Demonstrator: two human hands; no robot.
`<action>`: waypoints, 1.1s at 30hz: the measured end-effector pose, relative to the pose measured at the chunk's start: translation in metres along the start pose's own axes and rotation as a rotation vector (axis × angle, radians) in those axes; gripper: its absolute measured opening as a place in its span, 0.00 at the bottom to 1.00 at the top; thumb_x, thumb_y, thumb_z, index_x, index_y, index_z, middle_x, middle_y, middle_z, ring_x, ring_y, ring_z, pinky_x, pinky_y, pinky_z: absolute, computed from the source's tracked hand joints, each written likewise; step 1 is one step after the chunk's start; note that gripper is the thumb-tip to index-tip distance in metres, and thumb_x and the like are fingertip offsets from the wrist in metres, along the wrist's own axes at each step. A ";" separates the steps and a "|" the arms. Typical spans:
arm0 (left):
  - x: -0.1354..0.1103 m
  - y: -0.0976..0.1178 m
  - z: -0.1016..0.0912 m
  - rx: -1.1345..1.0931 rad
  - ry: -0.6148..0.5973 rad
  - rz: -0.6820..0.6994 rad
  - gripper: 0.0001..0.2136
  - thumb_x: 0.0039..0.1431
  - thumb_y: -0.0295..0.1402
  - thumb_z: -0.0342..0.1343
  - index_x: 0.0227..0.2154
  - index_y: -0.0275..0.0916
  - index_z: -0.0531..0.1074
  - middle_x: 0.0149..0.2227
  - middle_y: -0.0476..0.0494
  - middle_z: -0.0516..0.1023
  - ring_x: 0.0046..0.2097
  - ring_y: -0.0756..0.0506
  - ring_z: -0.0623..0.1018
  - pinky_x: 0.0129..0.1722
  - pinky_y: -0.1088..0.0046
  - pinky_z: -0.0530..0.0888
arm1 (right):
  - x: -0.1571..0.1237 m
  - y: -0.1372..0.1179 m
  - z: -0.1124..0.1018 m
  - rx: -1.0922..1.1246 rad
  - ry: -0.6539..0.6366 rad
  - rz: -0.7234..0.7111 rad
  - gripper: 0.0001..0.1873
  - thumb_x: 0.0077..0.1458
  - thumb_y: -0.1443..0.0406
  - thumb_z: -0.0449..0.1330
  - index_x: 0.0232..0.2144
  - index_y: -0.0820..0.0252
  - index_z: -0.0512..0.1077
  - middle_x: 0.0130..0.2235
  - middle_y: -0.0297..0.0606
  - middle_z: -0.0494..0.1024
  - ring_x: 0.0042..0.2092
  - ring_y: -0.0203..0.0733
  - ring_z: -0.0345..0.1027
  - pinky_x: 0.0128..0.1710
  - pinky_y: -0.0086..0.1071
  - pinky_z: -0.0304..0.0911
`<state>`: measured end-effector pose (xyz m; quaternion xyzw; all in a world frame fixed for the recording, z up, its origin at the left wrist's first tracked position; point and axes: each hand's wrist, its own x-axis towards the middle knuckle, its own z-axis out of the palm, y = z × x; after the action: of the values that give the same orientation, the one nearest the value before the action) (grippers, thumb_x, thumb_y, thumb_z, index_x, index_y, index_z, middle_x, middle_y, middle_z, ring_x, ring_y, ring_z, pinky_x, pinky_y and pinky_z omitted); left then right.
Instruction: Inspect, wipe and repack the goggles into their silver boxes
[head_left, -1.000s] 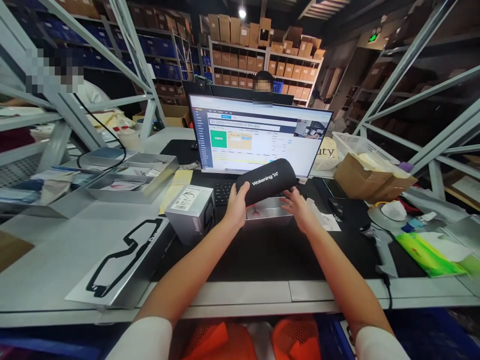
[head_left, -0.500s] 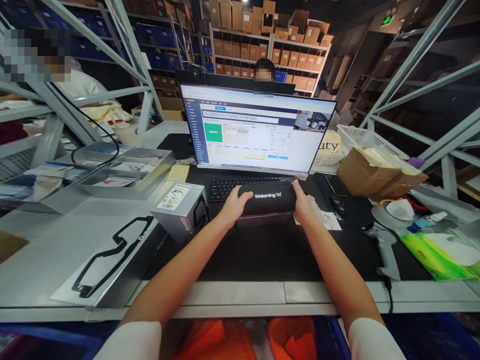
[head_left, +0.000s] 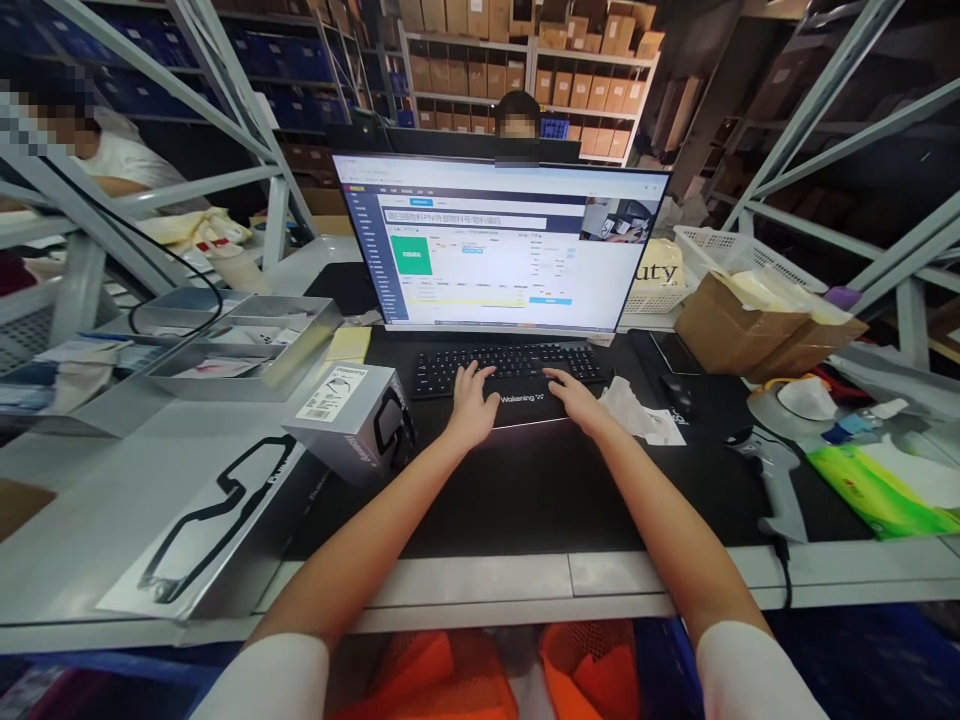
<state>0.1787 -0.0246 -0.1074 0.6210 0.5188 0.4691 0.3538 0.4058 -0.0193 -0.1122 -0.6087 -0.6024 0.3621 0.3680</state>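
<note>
A black case (head_left: pixel 523 399) with white "Wakening" lettering lies low in front of the keyboard (head_left: pixel 502 362). It appears sunk into a box whose pale front edge shows just beneath it. At its left end rests my left hand (head_left: pixel 472 408), fingers spread over the top and thumb on the front face. My right hand (head_left: pixel 576 402) touches the right end with its fingertips, fingers stretched out. Both hands look open, pressing rather than wrapped round the case. Left of them stands a grey product box (head_left: pixel 349 425) with a white label.
A flat grey box (head_left: pixel 217 520) printed with a glasses-like outline lies at left. Beyond the keyboard stands a monitor (head_left: pixel 495 255). Crumpled white paper (head_left: pixel 641 412), a mouse (head_left: pixel 675 392), a handheld scanner (head_left: pixel 772 480) and a green tissue pack (head_left: pixel 874 490) lie right. Other people sit behind.
The case has gone down from above the box to a lower position, uncovering more of the keyboard. My hands have moved inward along it, and their fingers have spread.
</note>
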 end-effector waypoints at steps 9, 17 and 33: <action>-0.028 0.019 -0.001 0.679 -0.158 0.340 0.17 0.64 0.25 0.45 0.49 0.37 0.77 0.64 0.30 0.67 0.70 0.27 0.56 0.63 0.35 0.58 | -0.027 -0.027 -0.004 -0.407 -0.080 -0.130 0.24 0.53 0.52 0.65 0.50 0.55 0.78 0.55 0.50 0.75 0.60 0.63 0.63 0.66 0.64 0.39; -0.101 0.052 -0.095 0.597 0.504 0.632 0.13 0.58 0.34 0.59 0.47 0.43 0.74 0.64 0.36 0.62 0.71 0.31 0.54 0.68 0.44 0.55 | -0.039 -0.054 0.034 -0.842 -0.274 -0.308 0.50 0.47 0.46 0.68 0.68 0.48 0.57 0.65 0.57 0.60 0.67 0.69 0.49 0.61 0.76 0.27; -0.022 0.022 -0.110 -0.937 0.570 -0.283 0.19 0.46 0.40 0.67 0.37 0.44 0.65 0.34 0.53 0.73 0.30 0.51 0.74 0.33 0.71 0.76 | -0.109 -0.028 0.007 -0.421 0.472 -0.644 0.45 0.47 0.50 0.71 0.64 0.55 0.63 0.59 0.50 0.63 0.61 0.58 0.60 0.60 0.54 0.61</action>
<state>0.0811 -0.0558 -0.0574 0.1708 0.4082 0.7465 0.4969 0.3851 -0.1280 -0.0907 -0.5176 -0.7213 -0.0500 0.4575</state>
